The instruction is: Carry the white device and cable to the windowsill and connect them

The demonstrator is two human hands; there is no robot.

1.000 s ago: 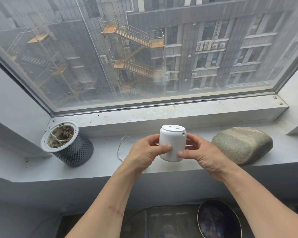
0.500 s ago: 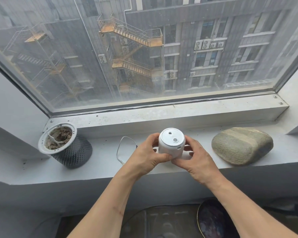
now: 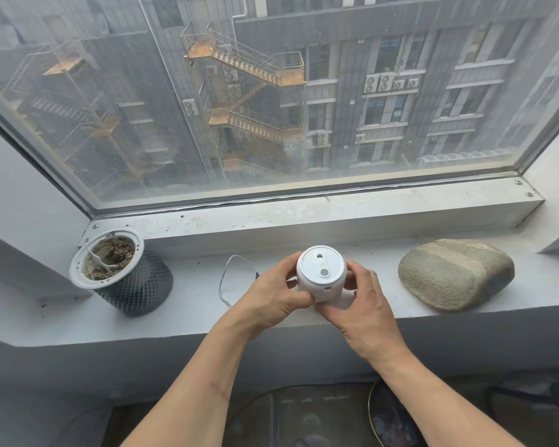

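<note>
Both hands grip the white device (image 3: 320, 273) at lower centre of the frame: the left hand (image 3: 271, 295) wraps its left flank with the thumb across the front, and the right hand (image 3: 362, 304) closes on its right flank and underside. The device is tilted so that its flat top, with a small hole and a round grey button, faces the camera; a small slot, probably the charging port, shows low on its near side. It is held just above the windowsill (image 3: 304, 243), not resting on it.

The cable (image 3: 231, 279) lies on the sill just left of the left hand, its loop rising toward the window and one end passing behind that hand; whether the hand holds that end cannot be told. No plug is seated in the slot, so the connection appears not yet made.

Risks from here, as a judgement: freeing one hand to fetch the plug leaves the smooth, rounded body in a single grip over the sill's front edge, where it could slip and fall to the floor. A plug offered at an angle or upside down may jam in the slot. A tug on the loose cable could drag it toward the dark mesh pot (image 3: 123, 272) at centre left. The large stone (image 3: 455, 274) at centre right limits room on that side.
</note>
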